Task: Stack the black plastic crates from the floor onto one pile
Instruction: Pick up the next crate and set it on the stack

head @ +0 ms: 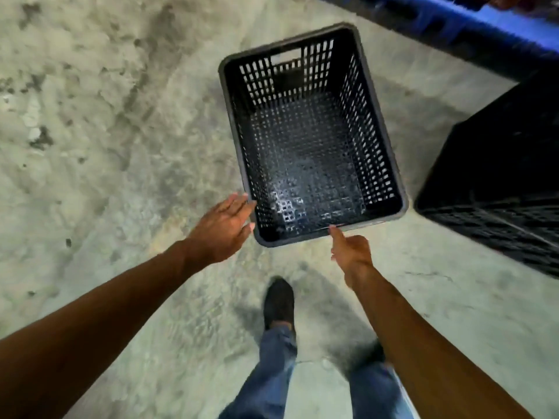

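An empty black perforated plastic crate (311,140) stands upright on the concrete floor just ahead of me. My left hand (222,228) hovers at its near left corner, fingers spread, fingertips touching or almost touching the rim. My right hand (351,251) is at the near rim, forefinger extended onto the edge, other fingers curled, holding nothing. A second black crate (499,189) stands at the right, taller in view, partly cut off by the frame edge.
A blue plastic pallet or crate (484,28) runs along the top right. Stained concrete floor (106,131) stretches to the left. My legs in jeans and one dark shoe (279,300) are below the crate.
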Motion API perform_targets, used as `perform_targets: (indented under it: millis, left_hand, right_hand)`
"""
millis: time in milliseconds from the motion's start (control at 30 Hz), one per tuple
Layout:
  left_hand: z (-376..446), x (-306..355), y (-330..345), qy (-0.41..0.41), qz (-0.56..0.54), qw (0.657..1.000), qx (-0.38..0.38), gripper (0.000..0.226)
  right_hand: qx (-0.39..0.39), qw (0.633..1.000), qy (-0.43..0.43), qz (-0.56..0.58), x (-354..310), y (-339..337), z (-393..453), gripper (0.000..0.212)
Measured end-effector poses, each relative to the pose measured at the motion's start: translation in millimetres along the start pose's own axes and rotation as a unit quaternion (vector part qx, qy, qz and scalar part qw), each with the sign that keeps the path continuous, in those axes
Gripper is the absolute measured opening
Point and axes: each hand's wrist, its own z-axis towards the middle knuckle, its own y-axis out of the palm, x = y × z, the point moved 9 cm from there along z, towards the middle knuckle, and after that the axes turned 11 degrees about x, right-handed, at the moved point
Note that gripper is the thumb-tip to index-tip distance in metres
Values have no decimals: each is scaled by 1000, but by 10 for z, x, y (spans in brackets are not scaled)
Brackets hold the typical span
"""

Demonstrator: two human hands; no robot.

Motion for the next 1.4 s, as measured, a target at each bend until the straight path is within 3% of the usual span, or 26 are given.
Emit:
perform_targets:
  millis: [133, 200, 333, 400, 533, 667, 800, 867, 933, 1000, 1067, 1133, 1200, 1300, 1400]
  left_hand:
    - [567, -285, 733, 100, 73, 992, -11, 74]
    - [793, -406, 908, 114, 89, 989, -21, 67]
    - [728, -392, 901, 135, 129, 981, 43, 47]
    - [555, -283, 924, 124, 117, 985, 37, 44]
    - [179, 77, 1003, 118, 63, 991, 11, 43]
    - [27, -353, 1027, 19, 4, 1000, 9, 49]
    - [-407, -1258, 1060, -117, 30, 993, 0, 49]
    - [-681, -1545, 953, -194, 2, 980, 52, 62]
    - [-880, -1711, 982, -312, -136, 937, 78, 66]
    - [-971, -1803, 1216, -442, -300, 843, 67, 49]
    - [-1001, -1909, 1275, -522, -332, 781, 90, 40]
    - [-1020, -2010, 1183, -561, -299, 763, 115, 43]
    - [-1095, -2087, 1015, -580, -240, 769, 121, 49]
    - [-1369, -2001, 681, -584, -189, 781, 119, 47]
    - [-1785, -1796, 141, -579, -215, 768, 169, 43]
  right_hand:
    - [32, 997, 42, 51, 23, 684, 367, 95]
    - [50, 997, 64, 6, 76, 872, 487, 90]
    - [95, 993, 63, 0, 143, 758, 470, 70]
    - [109, 992, 49, 41, 139, 556, 434, 74]
    - [84, 994, -54, -42, -110, 33, 519, 89]
    - [106, 957, -204, -178, -767, -486, 498, 83]
    - [152, 888, -261, -346, -1185, -739, 569, 82]
    - [149, 873, -278, -373, -1272, -741, 594, 83]
    - [148, 872, -283, -370, -1300, -748, 611, 81]
    - [163, 874, -285, -358, -1276, -760, 577, 70]
    - [194, 880, -283, -329, -1238, -773, 466, 54]
    - [256, 889, -266, -272, -1222, -891, 303, 48]
    - [309, 884, -270, -222, -1284, -1017, 131, 48]
    - [301, 879, -283, -238, -1401, -1188, -187, 47]
    - [288, 876, -323, -216, -1641, -1504, -765, 40]
